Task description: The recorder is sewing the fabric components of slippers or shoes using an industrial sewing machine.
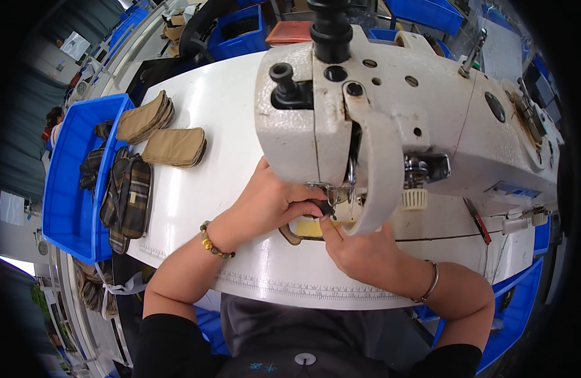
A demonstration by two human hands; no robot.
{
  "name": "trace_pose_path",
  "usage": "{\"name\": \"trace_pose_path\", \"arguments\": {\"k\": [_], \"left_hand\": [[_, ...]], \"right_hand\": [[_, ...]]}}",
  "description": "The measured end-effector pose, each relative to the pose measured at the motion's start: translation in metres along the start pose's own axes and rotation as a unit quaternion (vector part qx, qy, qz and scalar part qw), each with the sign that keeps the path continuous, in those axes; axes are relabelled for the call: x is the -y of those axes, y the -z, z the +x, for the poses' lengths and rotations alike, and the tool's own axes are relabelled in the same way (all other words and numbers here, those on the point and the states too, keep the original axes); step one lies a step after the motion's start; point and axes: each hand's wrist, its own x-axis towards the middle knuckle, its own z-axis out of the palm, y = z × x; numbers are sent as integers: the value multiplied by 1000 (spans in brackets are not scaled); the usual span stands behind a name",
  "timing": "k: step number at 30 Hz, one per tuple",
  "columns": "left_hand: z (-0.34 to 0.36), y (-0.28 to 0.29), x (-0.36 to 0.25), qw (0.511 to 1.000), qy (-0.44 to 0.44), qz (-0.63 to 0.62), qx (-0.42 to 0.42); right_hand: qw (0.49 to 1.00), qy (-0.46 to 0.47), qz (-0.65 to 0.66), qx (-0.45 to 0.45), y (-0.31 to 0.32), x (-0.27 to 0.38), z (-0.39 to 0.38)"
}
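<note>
At the white sewing machine's needle, my left hand pinches a small dark piece between thumb and fingers, just under the metal presser parts. My right hand has its index tip against that piece from the near side, with its other fingers curled and partly hidden; whatever they hold is unclear. Beneath both hands lies a tan-edged item with a yellow strip, partly covered.
On the white table, two tan fabric stacks and dark plaid pieces sit left, beside a blue bin. Red-handled snips lie right. More blue bins surround the table. A person is at the far left.
</note>
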Motion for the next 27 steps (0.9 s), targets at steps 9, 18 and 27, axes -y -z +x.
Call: {"name": "trace_pose_path", "arguments": {"k": [9,18,27], "left_hand": [[-2,2,5,997,41,-51,48],[1,-11,12,998,7,-57,-13],[1,-2,-9,997,7,76,10]], "right_hand": [[1000,-7,-5,25,3,2,2],[1000,-6,-10,12,3,2,4],[1000,-1,-3,22,4,1,3]]}}
